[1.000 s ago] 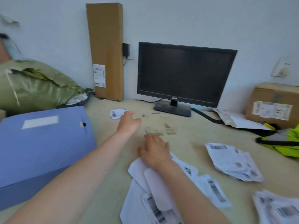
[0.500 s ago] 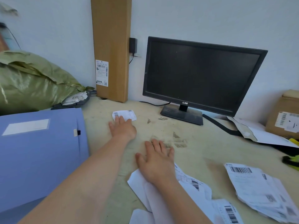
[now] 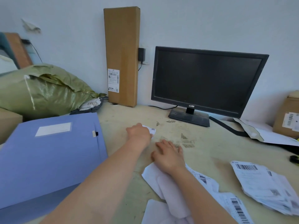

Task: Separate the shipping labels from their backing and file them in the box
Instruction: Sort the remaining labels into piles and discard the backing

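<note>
- Closed lavender-blue file box [image 3: 48, 151] w/ a blank white sticker on its lid sits at the L of the worn beige tabletop [image 3: 210, 152]. A latch tab is on its R edge.
- Behind the box is a bulging green woven sack [image 3: 43, 92]. A tall brown carton [image 3: 122, 54] stands upright against the wall, w/ a black flat monitor [image 3: 207, 81] just R of it, screen dark.
- Far R is a brown cardboard parcel [image 3: 289, 117] w/ a barcode sticker, cut by the frame edge. A loose stack of white barcode shipping labels [image 3: 262, 183] lies near the R edge, well apart from both hands.
- L hand [image 3: 139, 134] is reached fwd, knuckles up. Its fingers curl down over a small white printed label [image 3: 152, 130] and grasp its near part.
- The label lies on the table in front of the monitor base, R of the box's latch corner and not in the box.
- L forearm runs alongside the box's R edge.
- R hand [image 3: 168, 156] is flat, palm down, fingers straight & slightly spread on the tabletop, holding nothing. Its heel rests on a messy pile of white backing sheets and labels [image 3: 155, 178].
- L fingertips are hidden behind the back of the hand, so the exact pinch is unclear.
- The label's print is too blurred to read.
- The pile is partly covered by the R forearm & cut off at the bottom edge.
</note>
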Demonstrator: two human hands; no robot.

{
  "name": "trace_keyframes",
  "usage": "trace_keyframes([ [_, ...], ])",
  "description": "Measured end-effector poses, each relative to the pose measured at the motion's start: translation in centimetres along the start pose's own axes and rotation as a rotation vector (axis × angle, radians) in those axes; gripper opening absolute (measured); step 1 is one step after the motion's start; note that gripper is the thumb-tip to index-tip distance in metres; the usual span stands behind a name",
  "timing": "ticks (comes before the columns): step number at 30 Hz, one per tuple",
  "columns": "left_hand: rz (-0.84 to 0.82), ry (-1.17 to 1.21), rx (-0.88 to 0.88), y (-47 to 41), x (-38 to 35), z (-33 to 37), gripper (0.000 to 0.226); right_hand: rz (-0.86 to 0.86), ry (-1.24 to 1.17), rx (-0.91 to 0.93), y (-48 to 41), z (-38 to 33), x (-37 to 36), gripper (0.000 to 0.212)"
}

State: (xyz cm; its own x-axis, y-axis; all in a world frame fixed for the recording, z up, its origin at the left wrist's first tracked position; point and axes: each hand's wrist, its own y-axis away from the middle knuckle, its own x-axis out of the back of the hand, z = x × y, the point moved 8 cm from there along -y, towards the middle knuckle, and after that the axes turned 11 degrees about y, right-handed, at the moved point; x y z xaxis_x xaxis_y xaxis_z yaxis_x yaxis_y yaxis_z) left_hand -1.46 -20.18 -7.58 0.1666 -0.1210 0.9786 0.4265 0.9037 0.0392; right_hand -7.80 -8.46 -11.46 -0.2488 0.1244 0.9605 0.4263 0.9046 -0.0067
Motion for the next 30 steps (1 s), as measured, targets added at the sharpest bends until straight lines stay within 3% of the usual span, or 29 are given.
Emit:
trace_keyframes([
  [6, -0.018, 0.03, -0.139, 5.5, 0.7, 1.1, 0.019, -0.318, -0.232, 0.002, 3.4, 1.5, 2.2, 0.029],
  [11, 0.115, 0.109, -0.265, 7.7, -0.4, 1.1, 0.021, -0.253, -0.255, 0.001, 6.7, 2.7, 4.5, 0.028],
  [16, -0.074, 0.29, -0.122, 8.3, -2.6, -1.3, 0.067, -0.126, -0.214, -0.004, 10.2, 3.6, 5.9, 0.039],
  [21, -0.139, 0.25, -0.083, 9.8, -2.1, -1.3, 0.088, -0.085, -0.167, -0.03, 13.1, 4.5, 5.8, 0.044],
  [26, 0.05, 0.649, -0.129, 11.3, -2.1, -1.3, 0.08, -0.112, 0.004, 0.028, 16.4, 3.5, 5.6, 0.074],
  [30, 0.29, 1.252, -0.064, 13.1, -0.5, -1.9, 0.063, -0.297, 0.173, 0.134, 18.9, 2.3, 2.8, 0.096],
])
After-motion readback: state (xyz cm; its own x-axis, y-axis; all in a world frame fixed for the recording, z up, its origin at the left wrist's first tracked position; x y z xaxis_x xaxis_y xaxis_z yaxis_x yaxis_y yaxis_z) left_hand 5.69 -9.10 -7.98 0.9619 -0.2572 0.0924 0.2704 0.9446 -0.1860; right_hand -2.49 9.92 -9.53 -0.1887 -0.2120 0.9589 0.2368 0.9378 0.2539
